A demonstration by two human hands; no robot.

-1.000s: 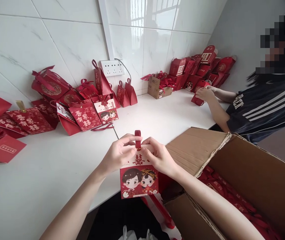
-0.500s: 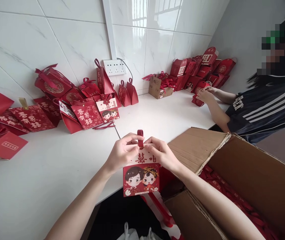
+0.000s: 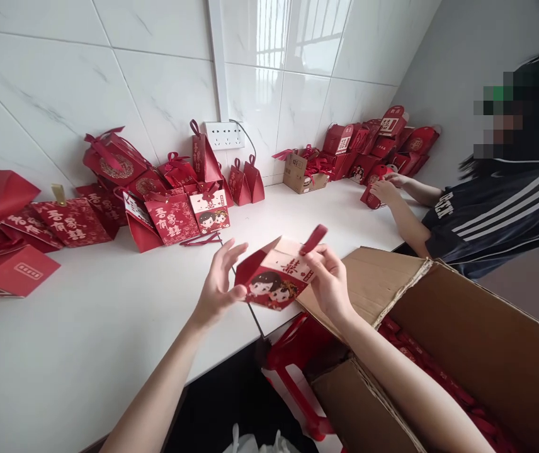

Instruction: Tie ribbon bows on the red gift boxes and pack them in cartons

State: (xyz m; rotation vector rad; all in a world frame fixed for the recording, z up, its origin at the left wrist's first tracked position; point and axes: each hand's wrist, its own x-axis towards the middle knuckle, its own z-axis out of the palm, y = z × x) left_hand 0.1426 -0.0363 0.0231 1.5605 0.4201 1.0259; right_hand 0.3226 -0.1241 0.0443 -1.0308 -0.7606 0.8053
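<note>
A red and cream gift box [image 3: 276, 280] with a cartoon couple printed on its front is tilted above the table edge. My right hand [image 3: 329, 277] pinches its top corner near the dark red ribbon loop [image 3: 315, 239]. On the box's other side, my left hand [image 3: 220, 283] has its fingers spread and thumb close to the lower left corner; whether the thumb touches it I cannot tell. The box's red side panel faces my left palm. A similar couple-printed box [image 3: 210, 212] stands farther back on the table.
Red gift boxes [image 3: 172, 219] cluster along the tiled wall, with more at far left. An open cardboard carton [image 3: 383, 277] holding red items stands at right. A small carton [image 3: 298, 175] contains ribbons. A co-worker [image 3: 496, 207] handles a red box. A red stool [image 3: 293, 352] is below.
My left hand has come off the box's top and opened. The box, held in my right hand, has risen and turned, showing its side.
</note>
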